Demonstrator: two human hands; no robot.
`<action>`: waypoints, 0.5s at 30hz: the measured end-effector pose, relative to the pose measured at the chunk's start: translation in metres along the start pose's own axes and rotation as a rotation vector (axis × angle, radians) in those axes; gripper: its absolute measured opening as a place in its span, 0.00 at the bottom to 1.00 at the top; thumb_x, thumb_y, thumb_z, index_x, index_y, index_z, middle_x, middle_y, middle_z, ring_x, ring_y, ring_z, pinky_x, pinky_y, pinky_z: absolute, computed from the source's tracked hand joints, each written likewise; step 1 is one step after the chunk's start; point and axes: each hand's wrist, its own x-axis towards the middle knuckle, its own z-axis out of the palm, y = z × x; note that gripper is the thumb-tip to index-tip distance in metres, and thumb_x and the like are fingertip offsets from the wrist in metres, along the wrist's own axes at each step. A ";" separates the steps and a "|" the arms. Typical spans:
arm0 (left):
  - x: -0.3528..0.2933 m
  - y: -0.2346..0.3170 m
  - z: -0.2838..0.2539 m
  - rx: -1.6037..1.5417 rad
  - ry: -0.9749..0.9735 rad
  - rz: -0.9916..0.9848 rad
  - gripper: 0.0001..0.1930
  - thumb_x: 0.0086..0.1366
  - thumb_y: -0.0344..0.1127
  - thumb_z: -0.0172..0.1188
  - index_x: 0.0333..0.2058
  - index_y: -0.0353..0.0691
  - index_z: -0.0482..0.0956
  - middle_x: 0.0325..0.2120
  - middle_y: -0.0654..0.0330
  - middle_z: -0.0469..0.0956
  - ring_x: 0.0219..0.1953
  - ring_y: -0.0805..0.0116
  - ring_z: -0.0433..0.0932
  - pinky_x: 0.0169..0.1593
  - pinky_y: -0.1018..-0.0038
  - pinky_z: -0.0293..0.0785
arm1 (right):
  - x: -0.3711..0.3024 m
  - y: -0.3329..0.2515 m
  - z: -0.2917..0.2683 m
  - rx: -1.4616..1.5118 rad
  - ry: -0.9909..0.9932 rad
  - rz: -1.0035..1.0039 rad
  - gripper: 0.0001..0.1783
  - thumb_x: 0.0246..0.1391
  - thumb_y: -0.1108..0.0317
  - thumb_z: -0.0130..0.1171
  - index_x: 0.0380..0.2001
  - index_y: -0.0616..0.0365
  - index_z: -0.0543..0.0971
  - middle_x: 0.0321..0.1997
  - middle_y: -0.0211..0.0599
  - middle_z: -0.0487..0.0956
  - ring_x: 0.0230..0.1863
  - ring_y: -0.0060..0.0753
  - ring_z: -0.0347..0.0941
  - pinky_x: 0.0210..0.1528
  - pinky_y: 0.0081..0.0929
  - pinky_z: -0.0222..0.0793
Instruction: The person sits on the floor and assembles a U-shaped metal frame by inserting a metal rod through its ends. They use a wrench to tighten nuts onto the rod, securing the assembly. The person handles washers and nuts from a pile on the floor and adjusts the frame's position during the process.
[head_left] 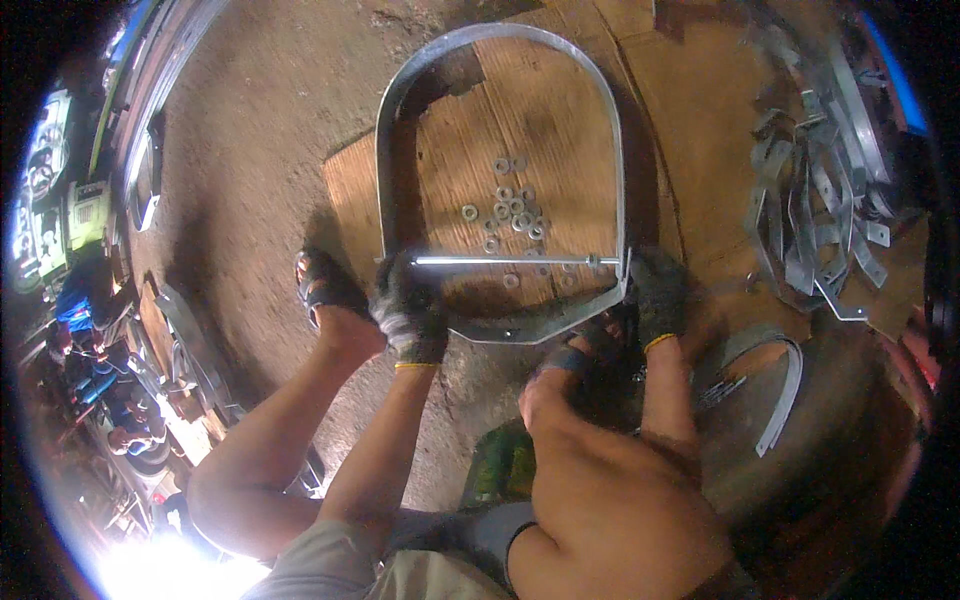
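A grey metal strap bent into a tall arch (381, 150) spans the middle of the view. Below it, an angled metal strap (500, 336) with a small hole closes the near side. A straight bright rod (500, 261) crosses between the two sides, with what looks like a nut (594, 260) near its right end. My left hand (410, 312), in a dark glove, is closed around the rod's left end at the frame. My gloved right hand (657, 295) grips the right corner, its fingertips partly hidden. Several loose washers (517, 207) lie within the arch.
The washers rest on a brown sheet with wood-like grain (450, 150). A heap of bent metal straps (815, 205) lies at the right, with curved strips (785, 390) nearer me. My sandalled feet (330, 285) flank the frame. A green object (500, 465) sits beneath me.
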 end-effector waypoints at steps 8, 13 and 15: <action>-0.004 -0.131 0.029 -0.022 -0.255 -0.298 0.17 0.67 0.34 0.60 0.53 0.38 0.79 0.51 0.52 0.79 0.55 0.55 0.76 0.57 0.64 0.74 | 0.043 0.032 -0.009 -0.833 0.018 -0.293 0.18 0.62 0.57 0.53 0.45 0.56 0.84 0.48 0.50 0.84 0.52 0.54 0.80 0.53 0.49 0.73; -0.002 -0.129 0.023 -0.011 -0.430 -0.132 0.14 0.68 0.33 0.59 0.51 0.39 0.83 0.49 0.53 0.82 0.50 0.52 0.81 0.56 0.64 0.78 | 0.063 0.022 -0.011 0.001 -0.132 -0.005 0.25 0.65 0.51 0.55 0.51 0.60 0.84 0.49 0.42 0.85 0.49 0.41 0.80 0.52 0.37 0.75; -0.016 -0.153 0.041 -0.262 -0.275 -0.179 0.14 0.71 0.35 0.59 0.52 0.39 0.82 0.45 0.56 0.83 0.46 0.58 0.82 0.53 0.68 0.80 | 0.070 0.048 0.001 0.024 -0.046 -0.165 0.27 0.67 0.48 0.54 0.52 0.60 0.83 0.50 0.45 0.85 0.50 0.46 0.80 0.53 0.41 0.74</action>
